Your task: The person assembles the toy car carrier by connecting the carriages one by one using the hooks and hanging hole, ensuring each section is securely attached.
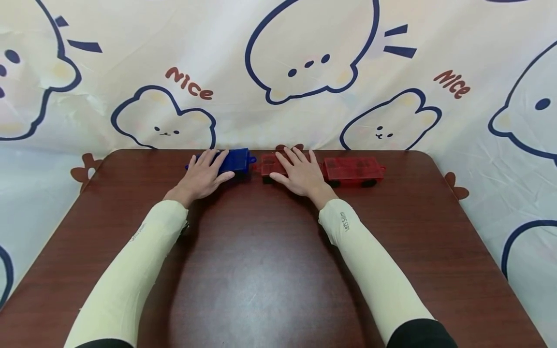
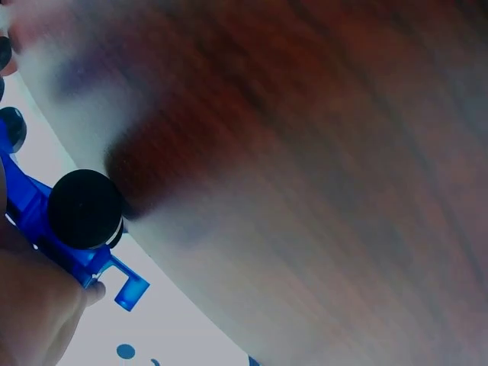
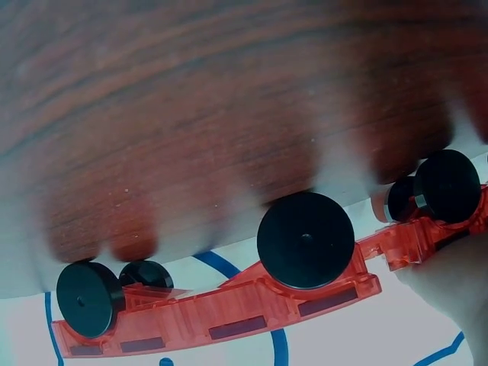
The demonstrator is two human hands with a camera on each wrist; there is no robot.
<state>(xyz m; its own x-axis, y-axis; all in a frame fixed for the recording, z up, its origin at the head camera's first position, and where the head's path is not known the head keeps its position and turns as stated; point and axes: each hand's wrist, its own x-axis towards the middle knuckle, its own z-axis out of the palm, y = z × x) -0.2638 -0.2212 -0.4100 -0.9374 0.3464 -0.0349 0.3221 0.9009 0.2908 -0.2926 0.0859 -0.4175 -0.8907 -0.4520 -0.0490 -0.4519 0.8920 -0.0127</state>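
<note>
Grips unclosed, the left hand (image 1: 197, 176) rests on a blue plastic toy wagon (image 1: 237, 160), the right hand (image 1: 303, 175) on a translucent red wagon (image 1: 268, 166). With a boxy third wagon (image 1: 353, 169), they line the far edge of the wood-grained table (image 1: 261, 241).

Blue wheeled car (image 1: 237, 160) left, red car (image 1: 268, 166) mid-row, second red car (image 1: 353, 169) right; all upright.

Counter (image 1: 261, 270) dark brown, wood-grained, glossy. Behind it, pale cloth (image 1: 278, 123), printed: blue-outlined animals (image 1: 163, 118), red-brown "Nice" lettering (image 1: 189, 84), brown flowers (image 1: 460, 193).
</note>
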